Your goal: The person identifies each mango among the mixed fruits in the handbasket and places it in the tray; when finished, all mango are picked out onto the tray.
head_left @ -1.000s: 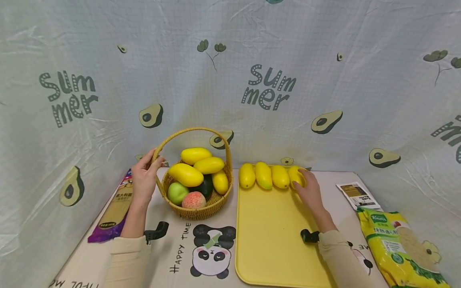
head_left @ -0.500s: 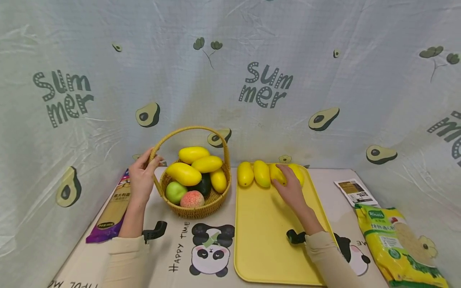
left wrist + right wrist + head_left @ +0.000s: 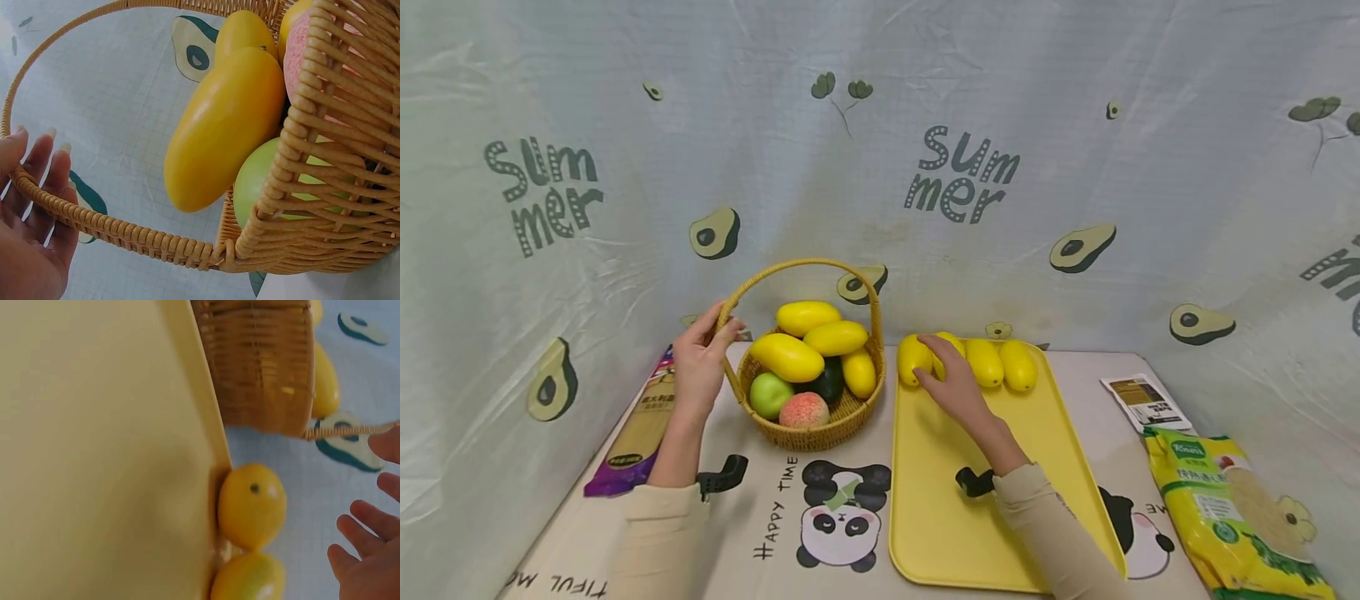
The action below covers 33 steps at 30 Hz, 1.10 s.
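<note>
My left hand [image 3: 700,362] holds one side of the wicker basket's arched handle [image 3: 119,228], thumb and fingers on either side of it. In the basket [image 3: 808,442] are several yellow mangoes [image 3: 787,357], a green apple [image 3: 771,395], a peach [image 3: 804,411] and a dark green fruit, partly hidden. Along the far end of the yellow tray [image 3: 970,517] lies a row of mangoes [image 3: 1018,365]. Over its left part hovers my right hand [image 3: 955,387], hiding some of the second mango. The right wrist view shows its fingers [image 3: 359,536] spread and apart from the leftmost mango [image 3: 252,506].
A purple-ended pasta packet [image 3: 638,429] lies left of the basket, behind my left forearm. Right of the tray are a small white-and-brown sachet [image 3: 1145,404] and a yellow Knorr bag [image 3: 1225,508]. A patterned curtain [image 3: 850,192] closes off the back and sides.
My right hand has travelled left along the mango row, from the rightmost mango to the left end. The mangoes stay where they were. My left hand keeps its hold on the handle.
</note>
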Motion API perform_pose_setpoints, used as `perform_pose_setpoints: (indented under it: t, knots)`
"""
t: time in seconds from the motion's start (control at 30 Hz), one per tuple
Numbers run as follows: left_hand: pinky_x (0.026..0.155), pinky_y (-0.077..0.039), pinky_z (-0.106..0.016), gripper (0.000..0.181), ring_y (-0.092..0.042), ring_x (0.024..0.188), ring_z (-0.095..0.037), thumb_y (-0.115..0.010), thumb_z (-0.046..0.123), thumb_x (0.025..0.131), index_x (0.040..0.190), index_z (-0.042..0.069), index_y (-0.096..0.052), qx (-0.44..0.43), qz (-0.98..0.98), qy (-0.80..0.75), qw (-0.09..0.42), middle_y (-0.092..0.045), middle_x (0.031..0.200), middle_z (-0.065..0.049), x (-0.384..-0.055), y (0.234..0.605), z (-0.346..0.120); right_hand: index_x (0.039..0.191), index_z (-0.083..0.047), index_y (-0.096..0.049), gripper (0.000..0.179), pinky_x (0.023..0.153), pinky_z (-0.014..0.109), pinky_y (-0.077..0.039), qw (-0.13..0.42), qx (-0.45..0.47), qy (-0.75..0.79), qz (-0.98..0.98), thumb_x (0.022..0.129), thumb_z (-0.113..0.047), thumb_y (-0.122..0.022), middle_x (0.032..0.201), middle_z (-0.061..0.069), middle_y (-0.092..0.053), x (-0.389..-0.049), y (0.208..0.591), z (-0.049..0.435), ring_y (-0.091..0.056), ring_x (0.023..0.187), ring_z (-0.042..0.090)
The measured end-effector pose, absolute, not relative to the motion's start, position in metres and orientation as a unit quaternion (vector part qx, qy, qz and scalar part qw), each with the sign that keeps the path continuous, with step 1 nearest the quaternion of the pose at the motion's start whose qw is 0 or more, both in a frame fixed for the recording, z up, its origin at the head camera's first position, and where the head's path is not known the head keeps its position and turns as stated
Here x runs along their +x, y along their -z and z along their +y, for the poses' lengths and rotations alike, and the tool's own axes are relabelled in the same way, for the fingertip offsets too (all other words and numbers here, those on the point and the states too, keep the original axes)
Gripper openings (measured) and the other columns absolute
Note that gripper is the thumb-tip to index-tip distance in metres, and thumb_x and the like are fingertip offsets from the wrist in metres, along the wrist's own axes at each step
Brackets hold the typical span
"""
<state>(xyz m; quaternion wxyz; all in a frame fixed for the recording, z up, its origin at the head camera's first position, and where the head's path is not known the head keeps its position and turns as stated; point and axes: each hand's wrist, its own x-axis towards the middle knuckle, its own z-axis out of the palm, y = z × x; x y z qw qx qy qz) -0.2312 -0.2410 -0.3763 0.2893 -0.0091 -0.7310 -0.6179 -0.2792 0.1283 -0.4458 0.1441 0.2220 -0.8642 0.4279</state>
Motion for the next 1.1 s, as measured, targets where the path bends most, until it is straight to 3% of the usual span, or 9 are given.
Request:
perform_pose_setpoints:
  t: [0.2,0.53,0.77,1.1]
  knots:
    - [0.085,-0.052,-0.010,0.037,-0.068,0.091,-0.014,-0.062,0.023,0.099,0.135,0.014,-0.063,-0.013,-0.732,0.617,0.290,-0.068,0.092,0.013,-0.231,0.377,-0.239,0.143,-0.014,-0.052,0.054,0.115,0.048,-0.040,0.129,0.248,-0.428,-0.860,0.093,-0.018,-0.069,0.146,0.007,-0.053,-0.271,0.447,0.102,-0.047,0.139,0.027]
    - [0.083,-0.052,-0.011,0.038,-0.067,0.083,-0.002,-0.063,0.022,0.098,0.134,0.011,-0.063,-0.020,-0.725,0.621,0.295,-0.069,0.089,0.015,-0.229,0.375,-0.237,0.143,-0.012,-0.053,0.054,0.114,0.047,-0.042,0.109,0.306,-0.421,-0.847,0.092,-0.019,-0.069,0.149,0.006,-0.050,-0.255,0.440,0.044,-0.046,0.139,0.026]
    - [0.083,-0.052,-0.012,0.037,-0.067,0.082,-0.001,-0.063,0.022,0.098,0.134,0.011,-0.063,-0.017,-0.728,0.620,0.292,-0.069,0.089,0.016,-0.230,0.375,-0.238,0.145,-0.015,-0.050,0.056,0.112,0.043,-0.044,0.099,0.327,-0.413,-0.844,0.093,-0.024,-0.068,0.149,0.005,-0.048,-0.253,0.439,0.006,-0.049,0.137,0.022]
    - [0.083,-0.051,-0.013,0.038,-0.069,0.088,-0.008,-0.064,0.024,0.098,0.134,0.014,-0.063,-0.008,-0.735,0.614,0.287,-0.069,0.091,0.017,-0.231,0.378,-0.241,0.149,-0.025,-0.045,0.059,0.118,0.042,-0.037,0.077,0.294,-0.383,-0.872,0.095,-0.032,-0.067,0.159,0.001,-0.036,-0.253,0.433,-0.031,-0.035,0.147,0.020]
